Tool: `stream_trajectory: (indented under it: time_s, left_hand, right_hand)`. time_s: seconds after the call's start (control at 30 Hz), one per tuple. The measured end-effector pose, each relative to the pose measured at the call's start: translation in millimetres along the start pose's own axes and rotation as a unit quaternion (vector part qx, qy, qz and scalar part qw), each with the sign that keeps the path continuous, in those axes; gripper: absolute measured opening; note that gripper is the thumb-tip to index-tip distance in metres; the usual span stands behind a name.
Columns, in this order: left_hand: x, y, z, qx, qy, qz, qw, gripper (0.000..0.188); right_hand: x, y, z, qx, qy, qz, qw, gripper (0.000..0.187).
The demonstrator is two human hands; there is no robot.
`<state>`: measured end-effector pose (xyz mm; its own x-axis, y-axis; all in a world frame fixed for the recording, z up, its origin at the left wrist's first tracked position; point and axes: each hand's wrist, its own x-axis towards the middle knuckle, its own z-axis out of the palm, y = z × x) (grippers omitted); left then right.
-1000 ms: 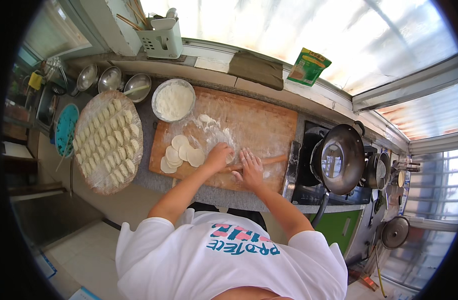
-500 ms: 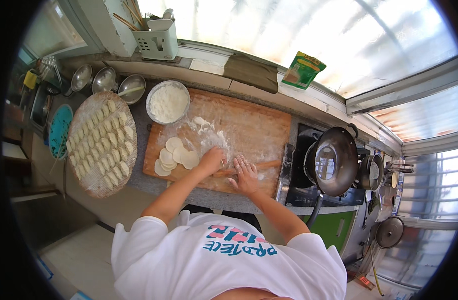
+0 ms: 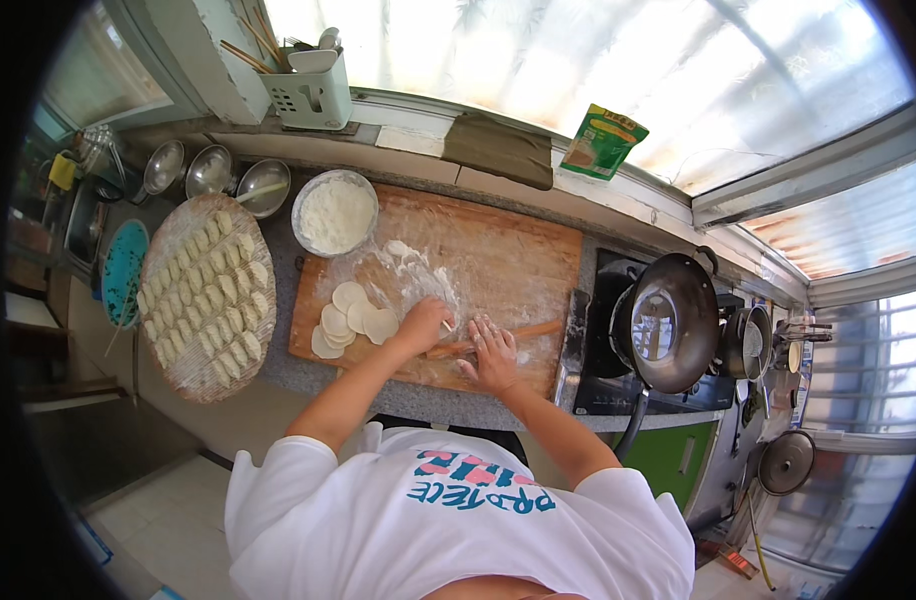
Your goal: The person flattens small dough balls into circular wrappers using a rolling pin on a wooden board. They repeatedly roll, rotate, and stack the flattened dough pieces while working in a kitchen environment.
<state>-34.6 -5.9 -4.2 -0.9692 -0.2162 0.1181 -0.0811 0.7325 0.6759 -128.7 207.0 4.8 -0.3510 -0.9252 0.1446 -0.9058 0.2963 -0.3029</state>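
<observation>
Slight hand movement only since a second ago; the brown cylindrical wooden rolling pin [image 3: 538, 330] is kept slantwise across the near part of the floured rectangular wooden board [image 3: 508, 250]. Pale, thin dough [image 3: 447, 326] is pinched at the fingertips of the left hand [image 3: 423, 322], its outline mostly hidden. The pin is overlaid by the right hand [image 3: 492, 352], palm down, fingers unclenched. Flat, round, cream wrappers [image 3: 350, 318] are piled farther left.

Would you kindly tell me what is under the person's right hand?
A wooden rolling pin passes under the right hand, showing on both sides; the stretch beneath the palm, and the board there, cannot be seen.
</observation>
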Motion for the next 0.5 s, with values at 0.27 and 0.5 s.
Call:
stream_trajectory:
  time_s: [0.27, 0.5]
  left_hand:
    - [12.2, 7.4, -16.1, -0.079, 0.045, -0.193, 0.977, 0.014]
    - [4.7, -5.8, 3.5, 0.011, -0.084, -0.002, 0.996, 0.012]
  right_hand:
    - [96.8, 13.0, -2.3, -0.020, 0.060, 0.043, 0.997, 0.083]
    - [2.8, -3.6, -0.4, 0.001, 0.011, 0.015, 1.000, 0.084]
